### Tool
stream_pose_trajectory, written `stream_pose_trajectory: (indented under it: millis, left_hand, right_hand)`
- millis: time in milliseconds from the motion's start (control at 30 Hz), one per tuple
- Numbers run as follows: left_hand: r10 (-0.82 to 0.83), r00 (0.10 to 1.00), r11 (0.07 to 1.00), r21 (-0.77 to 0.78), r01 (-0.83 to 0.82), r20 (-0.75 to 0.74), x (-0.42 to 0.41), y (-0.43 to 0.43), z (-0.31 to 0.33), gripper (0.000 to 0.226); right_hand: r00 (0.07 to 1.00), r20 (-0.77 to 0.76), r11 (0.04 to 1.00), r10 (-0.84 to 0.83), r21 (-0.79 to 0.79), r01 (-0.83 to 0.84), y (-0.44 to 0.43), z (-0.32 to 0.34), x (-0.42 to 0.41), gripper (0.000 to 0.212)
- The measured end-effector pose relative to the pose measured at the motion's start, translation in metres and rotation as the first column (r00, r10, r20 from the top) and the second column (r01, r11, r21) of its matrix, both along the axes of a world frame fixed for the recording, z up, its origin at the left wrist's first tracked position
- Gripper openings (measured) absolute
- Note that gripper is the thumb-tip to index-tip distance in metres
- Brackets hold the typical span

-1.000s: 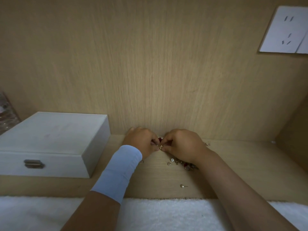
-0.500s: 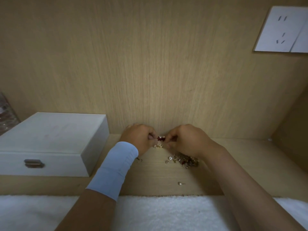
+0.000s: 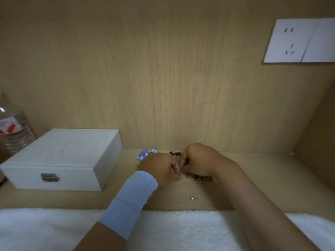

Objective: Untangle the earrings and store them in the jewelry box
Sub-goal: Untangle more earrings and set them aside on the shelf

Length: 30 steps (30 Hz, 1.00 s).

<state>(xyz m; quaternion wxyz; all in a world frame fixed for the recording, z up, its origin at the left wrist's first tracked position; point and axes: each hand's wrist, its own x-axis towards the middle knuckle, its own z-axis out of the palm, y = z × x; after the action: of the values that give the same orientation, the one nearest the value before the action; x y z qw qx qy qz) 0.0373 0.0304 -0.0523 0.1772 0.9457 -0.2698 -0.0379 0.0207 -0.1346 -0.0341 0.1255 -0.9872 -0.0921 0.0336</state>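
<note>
A tangle of small red and gold earrings [image 3: 199, 177] lies on the wooden shelf, partly under my right hand [image 3: 197, 161]. My left hand [image 3: 159, 169], with a light blue wristband, meets the right one over the pile; both pinch a small piece between the fingertips, mostly hidden. Blue bead earrings [image 3: 145, 153] and a red and pearl earring [image 3: 175, 153] lie just behind the hands. A single small stud [image 3: 192, 198] lies nearer me. The white wooden jewelry box [image 3: 61, 160] stands shut at the left, its metal clasp facing me.
A clear plastic bottle [image 3: 12, 129] stands at the far left behind the box. A white towel [image 3: 181, 230] covers the near edge. A wall socket [image 3: 297, 40] sits on the wooden back panel at upper right. A side wall closes the shelf at right.
Both hands have dropped lower onto the earring pile and closer together. The blue bead earrings and the red and pearl one now show behind them.
</note>
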Motion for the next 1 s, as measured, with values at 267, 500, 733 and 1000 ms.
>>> stream_pose_trajectory:
  millis: [267,500,733,1000]
  left_hand:
    - [0.053,0.996,0.998,-0.029,-0.051,0.075,0.027,0.029,-0.004,0.007]
    - [-0.010,0.997,0.999,-0.029,0.013,0.080,0.034,0.036,-0.003,0.022]
    - [0.001,1.000,0.994,-0.110,-0.004,-0.025,0.041,0.053,0.000,0.022]
    - [-0.053,0.987,0.996,-0.064,0.063,0.150,0.039,0.039,-0.010,0.013]
  right_hand:
    - [0.994,-0.101,0.997,-0.031,0.062,0.037,-0.004,-0.001,-0.002,0.012]
    - [0.999,-0.025,0.995,-0.034,0.090,0.036,0.006,-0.008,0.006,0.010]
    - [0.995,0.102,1.000,0.007,0.005,-0.008,0.021,-0.019,0.010,0.018]
    - [0.998,0.066,0.997,-0.010,0.072,0.006,0.016,-0.019,0.012,0.017]
